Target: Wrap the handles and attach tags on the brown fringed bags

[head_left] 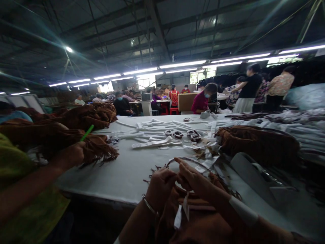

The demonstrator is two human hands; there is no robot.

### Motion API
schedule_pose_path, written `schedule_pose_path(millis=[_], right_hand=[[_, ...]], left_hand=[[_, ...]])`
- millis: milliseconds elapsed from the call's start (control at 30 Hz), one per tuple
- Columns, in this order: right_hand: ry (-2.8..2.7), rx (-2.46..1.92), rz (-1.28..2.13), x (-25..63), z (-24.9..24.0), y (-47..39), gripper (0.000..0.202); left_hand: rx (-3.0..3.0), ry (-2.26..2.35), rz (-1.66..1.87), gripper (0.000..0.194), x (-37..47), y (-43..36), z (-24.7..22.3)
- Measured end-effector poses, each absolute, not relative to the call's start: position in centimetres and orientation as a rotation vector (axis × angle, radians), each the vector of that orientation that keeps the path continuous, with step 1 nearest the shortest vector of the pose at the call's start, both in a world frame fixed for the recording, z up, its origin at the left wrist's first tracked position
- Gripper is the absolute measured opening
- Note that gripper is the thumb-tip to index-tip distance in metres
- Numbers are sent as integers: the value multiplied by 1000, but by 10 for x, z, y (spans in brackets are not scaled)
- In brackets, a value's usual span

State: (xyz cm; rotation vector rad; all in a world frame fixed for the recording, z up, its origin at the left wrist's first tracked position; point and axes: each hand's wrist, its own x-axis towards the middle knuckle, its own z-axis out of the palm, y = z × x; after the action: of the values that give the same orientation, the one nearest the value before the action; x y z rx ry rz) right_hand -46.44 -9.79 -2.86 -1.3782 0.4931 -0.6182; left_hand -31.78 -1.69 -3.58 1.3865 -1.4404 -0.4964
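A brown fringed bag [195, 220] lies at the table's front edge, below my hands, with a thin ring-shaped handle [203, 164] curving up behind them. My left hand [161, 186], with a metal bangle at its wrist, has its fingers pinched together at the bag's handle; what lies between the fingertips is hidden. Touching it from the right is my right hand [191, 176], its index finger stretched along the handle and its other fingers curled, their grip hidden. A white tag [178, 217] hangs beneath the hands against the brown material.
White strips [157, 130] and small rolls [177, 134] lie across the table [101, 179]. At left, a person's hand [73, 154] holds a green tool [87, 133] beside brown fringed bags [76, 118]. Another brown bag [256, 144] and a grey object [251, 176] are on the right.
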Motion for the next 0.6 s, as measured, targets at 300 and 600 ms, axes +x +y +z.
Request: schedule_pose_path(millis=[300, 600], right_hand=[[586, -2085, -611, -444, -88, -117, 20], [924, -2118, -587, -396, -138, -194, 24]], left_hand=[[1520, -1391, -783, 31, -284, -23, -91], [1759, -1329, -634, 25, -214, -104, -140]])
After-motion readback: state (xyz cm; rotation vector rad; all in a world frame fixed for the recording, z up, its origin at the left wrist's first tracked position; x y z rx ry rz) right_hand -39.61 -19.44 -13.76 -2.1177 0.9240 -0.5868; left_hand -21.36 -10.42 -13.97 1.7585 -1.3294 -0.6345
